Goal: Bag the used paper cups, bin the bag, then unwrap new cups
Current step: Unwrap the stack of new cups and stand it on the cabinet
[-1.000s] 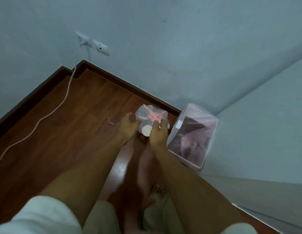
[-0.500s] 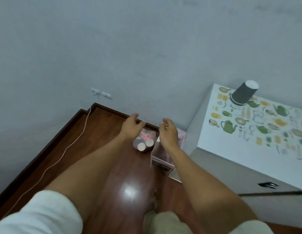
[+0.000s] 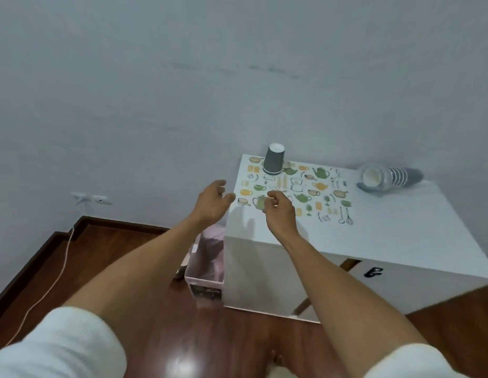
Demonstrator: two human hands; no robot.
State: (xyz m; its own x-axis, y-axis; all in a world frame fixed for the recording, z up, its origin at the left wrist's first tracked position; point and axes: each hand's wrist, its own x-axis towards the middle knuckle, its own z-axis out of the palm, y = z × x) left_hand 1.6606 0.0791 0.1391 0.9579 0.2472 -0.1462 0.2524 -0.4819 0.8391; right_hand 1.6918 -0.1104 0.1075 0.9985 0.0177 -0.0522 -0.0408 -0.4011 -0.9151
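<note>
A wrapped sleeve of new grey paper cups (image 3: 389, 177) lies on its side at the back of the white cabinet top (image 3: 401, 230). A single grey cup (image 3: 273, 159) stands upside down at the cabinet's back left corner. My left hand (image 3: 211, 201) hovers empty with fingers apart beside the cabinet's left edge. My right hand (image 3: 278, 207) is over the printed mat (image 3: 294, 188), fingers loosely curled, holding nothing. The pink-lined bin (image 3: 207, 264) stands on the floor against the cabinet's left side, mostly hidden by my left arm. The bag of used cups is hidden.
A white cable (image 3: 54, 274) runs across the wooden floor from a wall socket (image 3: 92, 199) at the left. The cabinet front has a dark handle (image 3: 372, 272). The grey wall stands close behind.
Both hands let go of the bag of used cups by the bin and rose to cabinet height. My view lifted from the floor to the cabinet top.
</note>
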